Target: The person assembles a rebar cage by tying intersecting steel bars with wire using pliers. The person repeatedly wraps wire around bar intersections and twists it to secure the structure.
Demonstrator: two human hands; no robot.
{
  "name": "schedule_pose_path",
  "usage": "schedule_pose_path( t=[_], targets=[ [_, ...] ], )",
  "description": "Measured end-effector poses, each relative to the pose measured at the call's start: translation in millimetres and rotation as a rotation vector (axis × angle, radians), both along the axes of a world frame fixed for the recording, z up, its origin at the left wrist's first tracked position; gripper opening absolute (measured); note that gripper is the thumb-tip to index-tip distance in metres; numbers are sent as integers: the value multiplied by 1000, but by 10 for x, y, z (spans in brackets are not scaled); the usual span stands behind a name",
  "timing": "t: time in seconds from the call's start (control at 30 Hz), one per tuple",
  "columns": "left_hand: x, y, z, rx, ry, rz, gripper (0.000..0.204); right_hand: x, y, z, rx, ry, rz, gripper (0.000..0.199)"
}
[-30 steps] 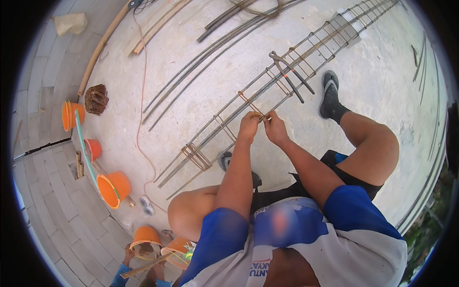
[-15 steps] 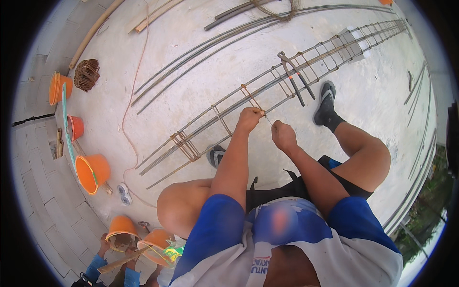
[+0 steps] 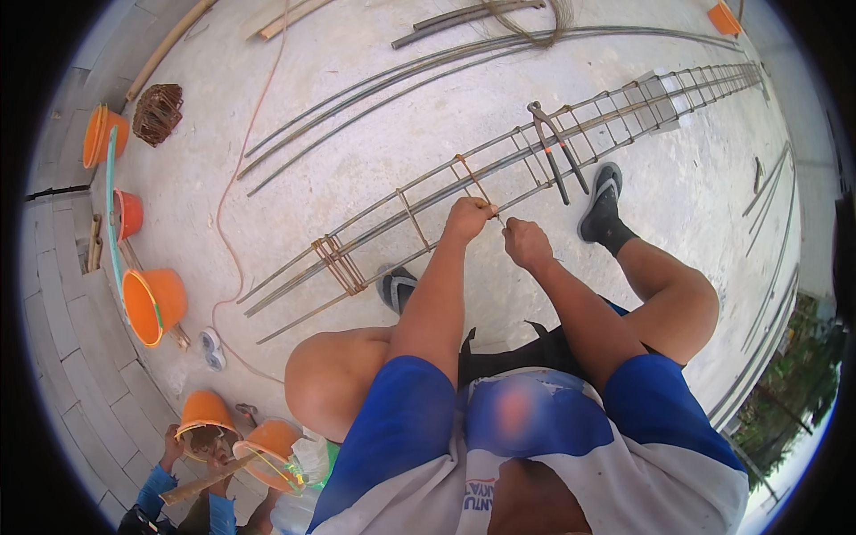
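Note:
A long rebar cage [image 3: 413, 219] with square stirrups lies slantwise across the floor before me. My left hand [image 3: 468, 220] is closed at the near lower corner of a rusty stirrup [image 3: 473, 179], pinching it against the near bar. Just to the right, my right hand [image 3: 528, 244] is closed on a thin tie wire [image 3: 501, 221], whose short visible stretch runs towards the left fingertips. Their grip hides how the wire passes round the bar. Farther right, end-cutting pincers [image 3: 551, 161] with dark, orange-marked handles rest across the cage, touched by neither hand.
Loose bars [image 3: 357, 100] and a wire coil [image 3: 560, 27] lie beyond the cage. A stack of rusty stirrups [image 3: 158, 114] and orange buckets [image 3: 165, 303] stand left by the block wall [image 3: 85, 330]. Lower left, another person's hands [image 3: 217, 459] work at a bucket [image 3: 207, 412].
My view has shifted slightly, moving the cage and buckets within it. My right hand has come a little nearer the left. Both hands stay closed at the same stirrup corner.

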State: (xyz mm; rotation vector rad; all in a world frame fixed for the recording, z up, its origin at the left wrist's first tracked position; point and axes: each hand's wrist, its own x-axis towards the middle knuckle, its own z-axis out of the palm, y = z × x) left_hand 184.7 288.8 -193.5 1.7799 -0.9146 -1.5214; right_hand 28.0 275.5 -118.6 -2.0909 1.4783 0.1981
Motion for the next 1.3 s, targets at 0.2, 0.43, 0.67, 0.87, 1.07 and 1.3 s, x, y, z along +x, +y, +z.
schedule_pose_path(
  t=[0.2, 0.43, 0.67, 0.87, 1.07, 1.3],
  targets=[
    [-25, 41, 1, -42, -120, -5, 28, 43, -56, 221, 285, -283, -6, 29],
    [-57, 91, 169, -74, -236, 43, 31, -282, -1214, 378, -429, 236, -140, 69],
    [-433, 265, 663, 98, -462, 370, 33, -482, -1556, 164, -169, 139, -17, 51],
    [-617, 540, 422, 177, 692, 666, 22, -345, -1319, 700, 362, -294, -346, 32],
    [-728, 571, -50, 69, 176, 512, 22, -286, -642, 1202, 500, 34, -18, 27],
    [-954, 525, 83, -197, -262, 437, 20, -201, -416, 1087, 309, 443, 446, 47]
  ],
)
